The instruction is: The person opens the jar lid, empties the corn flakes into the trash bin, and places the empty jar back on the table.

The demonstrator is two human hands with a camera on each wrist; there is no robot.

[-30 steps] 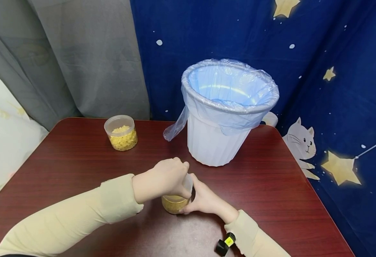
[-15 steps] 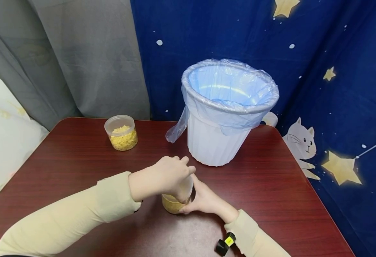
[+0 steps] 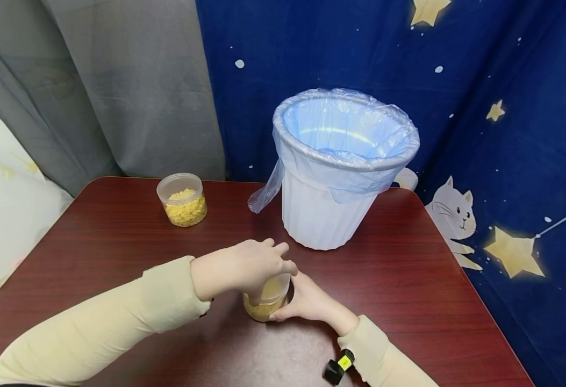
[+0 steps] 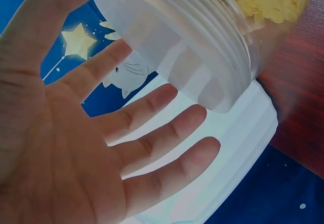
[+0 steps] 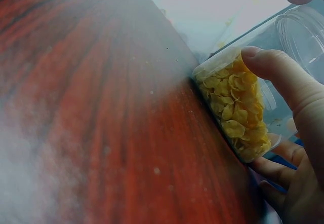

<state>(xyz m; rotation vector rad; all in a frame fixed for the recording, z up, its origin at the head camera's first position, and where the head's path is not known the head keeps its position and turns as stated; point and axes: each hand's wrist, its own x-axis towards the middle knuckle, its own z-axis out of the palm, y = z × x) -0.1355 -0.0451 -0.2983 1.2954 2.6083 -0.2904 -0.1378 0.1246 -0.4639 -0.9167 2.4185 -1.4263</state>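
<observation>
A clear plastic jar (image 3: 266,310) of yellow flakes (image 5: 235,107) stands upright near the middle of the table. My right hand (image 3: 312,302) grips its side, thumb in front and fingers behind. Over its top is my left hand (image 3: 249,266), coming from the left, its thumb low at the rim. In the left wrist view, the left fingers (image 4: 167,168) are spread and fairly straight beside the jar's milky translucent top (image 4: 167,46). Whether that top is a separate lid, and whether the fingertips touch it, I cannot tell.
A second jar of yellow flakes (image 3: 186,208), lidless, stands at the back left. Behind the hands, a white bin (image 3: 323,220) with a clear liner rises tall at the table's back. The wooden table (image 3: 432,322) ends at blue and grey curtains.
My left hand has turned over the jar top, its fingers spreading and shifting slightly right, uncovering more of the milky top. My right hand and the jar have stayed put.
</observation>
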